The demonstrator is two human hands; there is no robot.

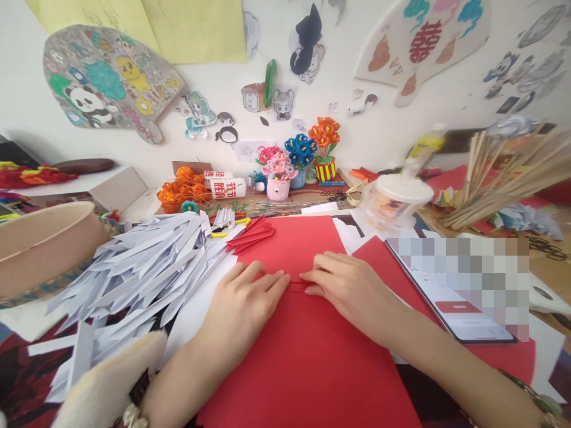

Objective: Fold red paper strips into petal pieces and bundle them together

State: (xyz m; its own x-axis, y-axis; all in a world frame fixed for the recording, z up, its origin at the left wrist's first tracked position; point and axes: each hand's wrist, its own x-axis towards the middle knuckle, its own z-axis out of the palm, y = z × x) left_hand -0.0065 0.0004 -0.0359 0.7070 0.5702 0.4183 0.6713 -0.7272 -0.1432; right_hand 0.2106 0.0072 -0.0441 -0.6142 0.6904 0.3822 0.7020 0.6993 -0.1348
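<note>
A large red paper sheet [307,356] lies on the table in front of me, with a folded edge across its middle. My left hand [243,303] rests flat on it, fingers stretched toward the fold. My right hand [345,282] lies flat beside it, fingertips pressing the same crease. The two hands' fingertips almost meet. Neither hand holds anything. Several folded red paper pieces [252,235] lie fanned just beyond the sheet, at its left corner.
A big heap of folded white paper strips [143,267] covers the left side, next to a tan bowl [40,246]. A phone [459,297] lies at the right. Paper-flower pots [294,160], a lidded plastic cup [397,202] and wooden sticks [504,178] stand behind.
</note>
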